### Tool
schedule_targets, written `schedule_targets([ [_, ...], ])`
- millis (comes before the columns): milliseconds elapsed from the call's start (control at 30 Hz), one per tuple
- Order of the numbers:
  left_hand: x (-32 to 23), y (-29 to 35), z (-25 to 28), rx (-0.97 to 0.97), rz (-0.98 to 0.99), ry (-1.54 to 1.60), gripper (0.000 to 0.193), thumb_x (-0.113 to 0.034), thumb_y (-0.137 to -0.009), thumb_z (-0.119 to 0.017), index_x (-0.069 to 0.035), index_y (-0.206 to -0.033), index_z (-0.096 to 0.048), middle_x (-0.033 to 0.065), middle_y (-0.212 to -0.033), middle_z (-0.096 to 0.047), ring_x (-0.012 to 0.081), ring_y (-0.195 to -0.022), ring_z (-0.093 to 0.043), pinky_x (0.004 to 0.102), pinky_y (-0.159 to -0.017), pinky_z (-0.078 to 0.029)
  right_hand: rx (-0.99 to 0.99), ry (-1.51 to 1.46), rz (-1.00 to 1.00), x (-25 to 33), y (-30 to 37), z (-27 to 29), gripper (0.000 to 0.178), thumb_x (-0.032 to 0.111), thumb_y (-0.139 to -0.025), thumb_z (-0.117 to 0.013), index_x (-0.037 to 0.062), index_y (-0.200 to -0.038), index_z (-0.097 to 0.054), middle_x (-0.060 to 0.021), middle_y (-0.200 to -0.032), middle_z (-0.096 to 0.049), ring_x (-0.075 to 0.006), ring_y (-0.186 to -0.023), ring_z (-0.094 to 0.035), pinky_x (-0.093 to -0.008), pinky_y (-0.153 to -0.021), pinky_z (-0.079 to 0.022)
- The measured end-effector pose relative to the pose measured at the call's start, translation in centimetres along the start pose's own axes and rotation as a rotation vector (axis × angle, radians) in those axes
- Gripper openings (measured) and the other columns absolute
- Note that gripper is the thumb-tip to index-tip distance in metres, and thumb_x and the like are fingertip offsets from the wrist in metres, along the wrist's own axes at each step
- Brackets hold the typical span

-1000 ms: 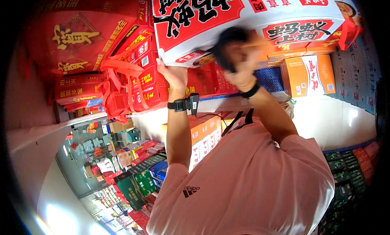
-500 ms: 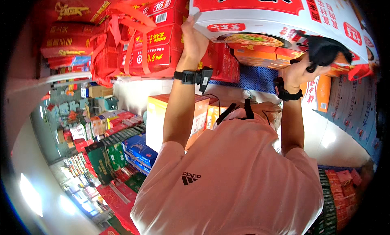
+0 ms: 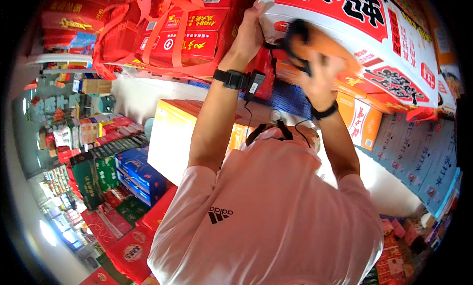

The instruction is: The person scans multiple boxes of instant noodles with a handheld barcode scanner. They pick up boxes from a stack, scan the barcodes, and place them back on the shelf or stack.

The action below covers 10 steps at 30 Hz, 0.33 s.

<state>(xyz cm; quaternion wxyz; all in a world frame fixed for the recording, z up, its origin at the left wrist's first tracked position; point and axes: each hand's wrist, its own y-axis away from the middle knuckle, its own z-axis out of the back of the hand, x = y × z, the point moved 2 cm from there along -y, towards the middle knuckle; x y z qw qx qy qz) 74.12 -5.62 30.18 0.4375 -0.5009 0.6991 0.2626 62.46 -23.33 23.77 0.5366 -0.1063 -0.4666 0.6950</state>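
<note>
A large white and red carton (image 3: 335,26) fills the upper right, tilted. My left hand (image 3: 249,33) grips its left edge, with the fingertips on the corner. Below the carton's lower edge is my right hand (image 3: 322,78), its fingers smeared by motion. Right beside those fingers is a blurred black and orange thing (image 3: 300,43); its kind and whether I hold it cannot be made out. A black band with a small box (image 3: 253,85) is on my left wrist, and a black band (image 3: 325,110) circles the right.
Red gift boxes (image 3: 194,43) with ribbon handles stand left of the carton. A white and orange box (image 3: 172,137) is near my left forearm. Orange cartons (image 3: 359,120) and blue cartons (image 3: 409,157) stand at the right. Blue packs (image 3: 140,169) are stacked at left.
My right hand has moved left along the carton's lower edge. The carton now sits more tilted, its right side lower. My left hand keeps its hold and has shifted slightly right.
</note>
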Motion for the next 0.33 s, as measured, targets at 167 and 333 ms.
schedule_targets([
  [167, 1.7, -0.3, 1.3, -0.068, -0.005, 0.084, 0.057, -0.044, -0.104, -0.043, -0.001, -0.140, -0.053, 0.0111, -0.137, -0.062, 0.0248, -0.128, -0.056, 0.0395, -0.111, -0.040, -0.778, -0.081, -0.544, -3.2, -4.9, 12.5, 0.047, 0.013, -0.089, -0.068, -0.0091, -0.131, -0.062, -0.0215, -0.127, -0.064, -0.0317, -0.112, -0.064, -0.0429, -0.106, -0.045],
  [333, 1.9, -0.9, 0.8, -0.103, -0.051, 0.034, 0.057, -0.043, -0.105, -0.042, -0.001, -0.141, -0.053, 0.0115, -0.139, -0.061, 0.0247, -0.128, -0.056, 0.0393, -0.111, -0.040, -0.314, 0.285, -0.162, -3.3, -4.4, 10.9, 0.043, 0.028, -0.091, -0.071, 0.0029, -0.126, -0.071, -0.0164, -0.137, -0.065, -0.0336, -0.134, -0.052, -0.0483, -0.119, -0.027],
])
